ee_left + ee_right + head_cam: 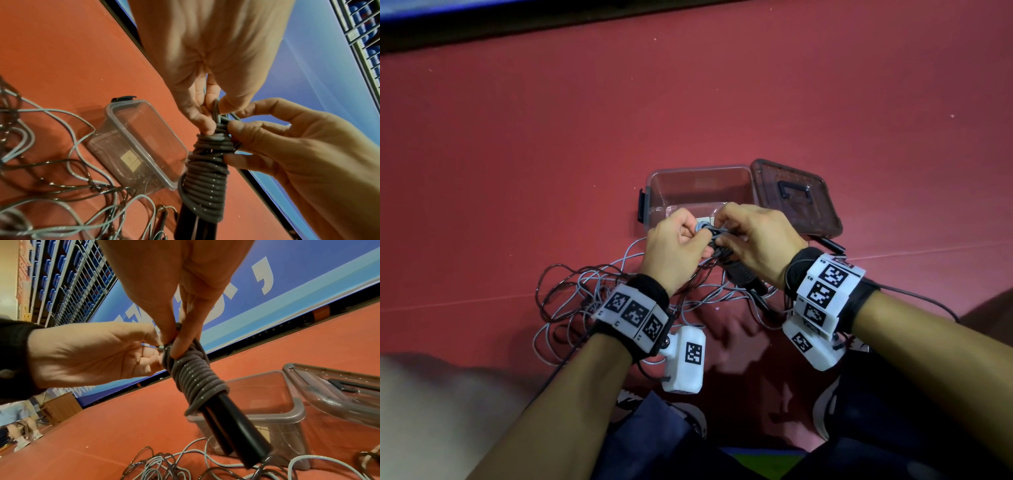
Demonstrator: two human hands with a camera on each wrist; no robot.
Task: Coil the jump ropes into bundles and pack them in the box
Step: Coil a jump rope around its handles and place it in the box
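Two hands meet over one bundle, and it's all fingertip work up top: the left hand (207,53) has thumb and fingers pinched on a loop of grey cord poking out of the bundle's upper end, while the right hand (304,146) curls its thumb and fingers around the wrapped part just below, gripping it. Look at that jump rope bundle (197,376) — smooth, round, rubbery grey cord wound in tight, neat turns, ring upon ring, little glints running down the coils, and from the lower end two slim black handles (236,426) jut out side by side, matte and tapered. From the head view the bundle is held in the air just in front of the near edge of the box. Out past the hands now: the box (698,185) sits on the floor, clear plastic, rectangular with rounded corners and a thick rim, a dark clip on its left end, a pale square label visible through its bottom. Its lid (796,197) lies right beside it on the right, smoky translucent plastic with a dark recessed handle, one edge tilted up against the box. Closer to the person, a loose tangle of ropes (582,294) sprawls over the red floor (722,102), thin pale-grey and darker glossy strands looping across each other in a messy heap. Both wrists carry white blocks printed with black-and-white square markers, strapped over black cuffs.
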